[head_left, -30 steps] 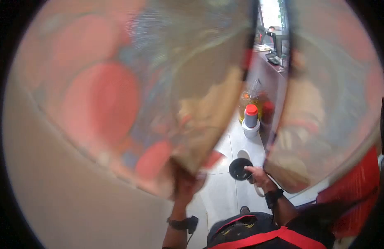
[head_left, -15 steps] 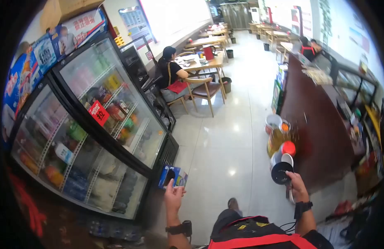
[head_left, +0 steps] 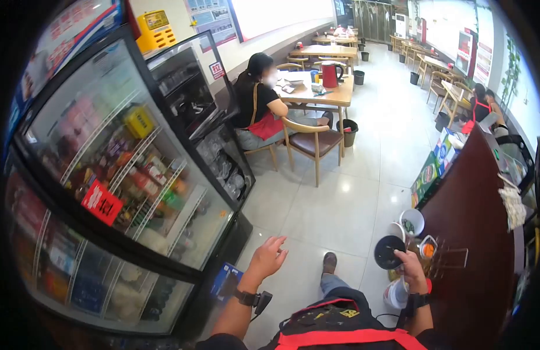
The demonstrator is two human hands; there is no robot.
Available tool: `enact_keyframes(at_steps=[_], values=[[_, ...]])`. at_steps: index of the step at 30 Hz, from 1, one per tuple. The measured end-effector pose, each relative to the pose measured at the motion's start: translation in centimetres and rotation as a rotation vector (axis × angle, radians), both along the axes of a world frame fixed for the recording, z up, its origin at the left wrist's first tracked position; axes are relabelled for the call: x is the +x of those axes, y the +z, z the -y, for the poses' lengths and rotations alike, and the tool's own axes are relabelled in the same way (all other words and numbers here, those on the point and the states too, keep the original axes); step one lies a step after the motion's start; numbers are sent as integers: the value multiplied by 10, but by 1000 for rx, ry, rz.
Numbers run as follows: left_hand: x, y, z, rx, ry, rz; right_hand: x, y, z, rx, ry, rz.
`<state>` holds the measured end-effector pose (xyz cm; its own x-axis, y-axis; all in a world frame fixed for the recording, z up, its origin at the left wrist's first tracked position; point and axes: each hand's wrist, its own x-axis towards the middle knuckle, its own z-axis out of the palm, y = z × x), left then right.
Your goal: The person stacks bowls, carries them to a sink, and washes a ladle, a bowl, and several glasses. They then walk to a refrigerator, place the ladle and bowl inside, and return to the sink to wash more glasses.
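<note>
My right hand [head_left: 412,270] is closed on the edge of a black round container [head_left: 388,252], held in front of me beside the dark counter. Its dark inside faces up; I cannot tell what is in it. White tubs [head_left: 412,222] and a cup with something orange [head_left: 427,250] stand just beyond the hand. A white container [head_left: 394,293] is partly hidden behind my right wrist. My left hand [head_left: 268,256] hangs over the floor with nothing in it, fingers apart and slightly bent, near the glass-door fridge.
The drinks fridge [head_left: 130,233] lines the left side, with a blue box [head_left: 227,281] at its base. A person [head_left: 261,105] sits at a wooden table [head_left: 316,93] with a red kettle [head_left: 332,75]. The dark counter [head_left: 474,233] runs along the right. A tiled aisle [head_left: 334,204] leads ahead.
I have walked forward; the seated person, chair and counter items look nearer. My left hand has swung right and its fingers have loosened. My right hand still holds the black container.
</note>
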<state>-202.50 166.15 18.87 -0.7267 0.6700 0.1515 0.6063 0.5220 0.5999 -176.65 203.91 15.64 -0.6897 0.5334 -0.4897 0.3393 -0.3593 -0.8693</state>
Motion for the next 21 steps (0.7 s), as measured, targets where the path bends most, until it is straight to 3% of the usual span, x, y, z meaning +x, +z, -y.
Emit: enact_keyframes(at_steps=[2, 4, 10, 15, 21], values=[[-55, -14, -23, -27, 62, -2, -80, -1, -25, 71, 18, 47], [-108, -17, -47, -61, 124, 1, -157, -4, -61, 46, 189, 72], [-251, 28, -84, -108, 287, -109, -386, 41, -102, 104, 522, 6], [-377, 36, -110, -131, 306, -369, -534, 58, -114, 80, 694, 13], [-550, 30, -152, -376, 414, -345, -677, 43, -138, 14, 863, 34]])
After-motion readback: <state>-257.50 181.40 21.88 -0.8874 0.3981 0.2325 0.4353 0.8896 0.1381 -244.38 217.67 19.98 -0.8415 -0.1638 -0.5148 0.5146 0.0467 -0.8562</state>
